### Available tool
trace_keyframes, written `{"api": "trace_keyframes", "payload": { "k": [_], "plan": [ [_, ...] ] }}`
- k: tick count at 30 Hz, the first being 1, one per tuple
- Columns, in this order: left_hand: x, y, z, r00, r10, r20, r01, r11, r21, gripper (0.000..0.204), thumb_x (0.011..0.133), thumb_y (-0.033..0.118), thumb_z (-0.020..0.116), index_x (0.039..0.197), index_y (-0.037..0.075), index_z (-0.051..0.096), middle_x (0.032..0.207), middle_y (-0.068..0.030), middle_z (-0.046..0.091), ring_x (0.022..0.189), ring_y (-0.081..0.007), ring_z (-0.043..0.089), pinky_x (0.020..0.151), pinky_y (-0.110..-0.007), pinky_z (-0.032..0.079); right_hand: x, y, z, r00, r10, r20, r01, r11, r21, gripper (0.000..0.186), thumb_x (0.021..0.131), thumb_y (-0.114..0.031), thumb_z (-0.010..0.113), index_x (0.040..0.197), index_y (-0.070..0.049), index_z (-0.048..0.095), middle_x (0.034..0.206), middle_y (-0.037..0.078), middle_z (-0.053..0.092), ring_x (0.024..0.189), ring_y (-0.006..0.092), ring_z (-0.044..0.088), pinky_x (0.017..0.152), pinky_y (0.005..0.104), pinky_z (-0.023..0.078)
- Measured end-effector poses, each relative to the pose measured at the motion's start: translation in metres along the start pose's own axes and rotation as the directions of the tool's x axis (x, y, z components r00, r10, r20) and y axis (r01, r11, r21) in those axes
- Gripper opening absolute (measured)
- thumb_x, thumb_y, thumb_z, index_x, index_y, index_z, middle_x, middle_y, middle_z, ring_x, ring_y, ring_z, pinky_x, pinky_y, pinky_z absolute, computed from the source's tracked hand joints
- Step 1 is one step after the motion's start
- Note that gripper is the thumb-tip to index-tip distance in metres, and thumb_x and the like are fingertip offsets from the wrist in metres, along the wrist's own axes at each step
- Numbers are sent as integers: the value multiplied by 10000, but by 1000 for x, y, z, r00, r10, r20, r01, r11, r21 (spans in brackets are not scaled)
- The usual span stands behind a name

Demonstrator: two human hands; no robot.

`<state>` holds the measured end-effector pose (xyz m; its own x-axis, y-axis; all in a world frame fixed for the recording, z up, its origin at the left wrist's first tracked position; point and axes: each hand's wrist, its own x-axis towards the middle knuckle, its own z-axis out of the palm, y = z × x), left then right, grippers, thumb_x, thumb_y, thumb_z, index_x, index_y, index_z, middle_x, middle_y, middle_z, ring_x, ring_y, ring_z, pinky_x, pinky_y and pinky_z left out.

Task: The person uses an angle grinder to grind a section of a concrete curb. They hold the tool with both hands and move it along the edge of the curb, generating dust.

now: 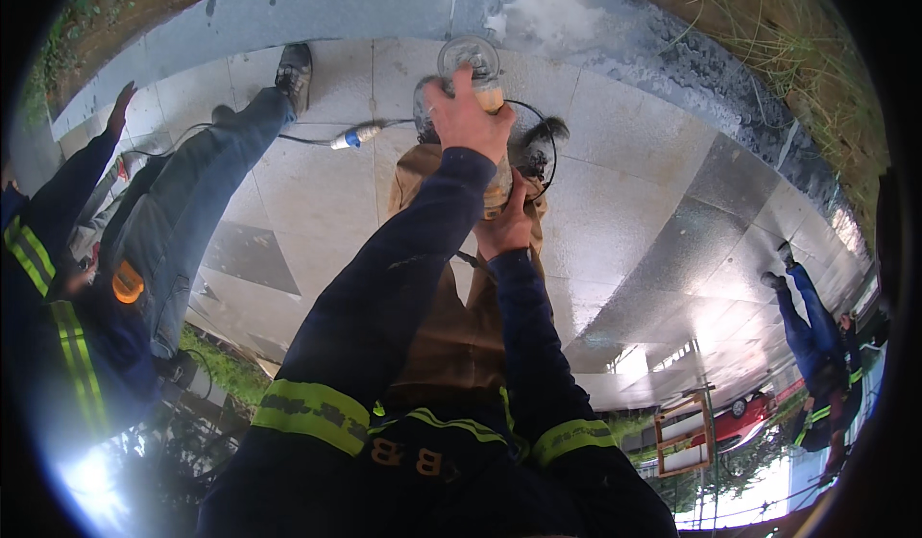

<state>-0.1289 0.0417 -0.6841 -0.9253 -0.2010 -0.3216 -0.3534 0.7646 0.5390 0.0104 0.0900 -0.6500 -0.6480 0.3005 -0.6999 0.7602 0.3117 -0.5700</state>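
A dusty, orange-tan power tool (490, 99), which looks like an angle grinder, is held out in front of me over the paving. At its far end is a round, clear-looking guard or disc (469, 56). My left hand (471, 120) is closed over the front of the tool, near the round part. Nearer to me, my right hand (506, 226) wraps round the rear of its body. The palm sides of both hands are hidden. A black cord (554, 158) loops out at the tool's right side.
Light and dark paving slabs (615, 221) meet a wet grey kerb strip (403, 0). A blue-and-white cable connector (355, 136) lies left of my boots. A co-worker (202, 192) stands close at left; another person (816, 336) is far right, near a red car (735, 427).
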Motion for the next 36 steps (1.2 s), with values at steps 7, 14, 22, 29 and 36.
{"api": "trace_keyframes", "payload": {
  "k": [7,14,22,29,36],
  "plan": [
    [2,-4,-5,999,50,-1,-50,998,31,770,661,172,820,1327,81,444,1184,-258,381,1092,-452,445,942,-513,411,-2,-5,5,998,68,1,-68,998,1,878,689,-43,679,1452,-198,273,964,242,687,915,449,657,789,495,545],
    [0,3,-3,996,-33,86,25,995,94,769,670,171,814,1342,89,446,1196,-265,378,1089,-464,445,938,-505,415,-3,-5,6,998,28,-60,-27,1000,10,850,707,-82,703,1441,-193,288,985,238,689,936,447,655,798,491,546],
    [0,6,0,999,41,10,-41,999,31,757,663,167,819,1321,90,451,1198,-262,380,1083,-463,454,940,-503,421,0,-5,0,997,77,-8,-77,997,13,833,728,-103,706,1442,-181,285,1024,232,686,965,429,658,818,476,545],
    [-2,4,0,995,100,-13,-100,995,6,767,659,169,823,1322,82,445,1207,-263,381,1106,-454,445,951,-502,413,0,-1,2,997,67,-27,-66,998,15,830,724,-69,680,1444,-187,285,999,234,688,941,436,658,811,487,542],
    [-6,12,3,998,25,54,-27,999,39,738,674,163,804,1321,91,457,1205,-270,379,1119,-469,423,953,-513,405,-3,0,-1,994,80,-72,-78,997,24,850,737,-214,788,1436,-170,304,1022,242,689,967,413,672,811,460,552]
  ]
}}
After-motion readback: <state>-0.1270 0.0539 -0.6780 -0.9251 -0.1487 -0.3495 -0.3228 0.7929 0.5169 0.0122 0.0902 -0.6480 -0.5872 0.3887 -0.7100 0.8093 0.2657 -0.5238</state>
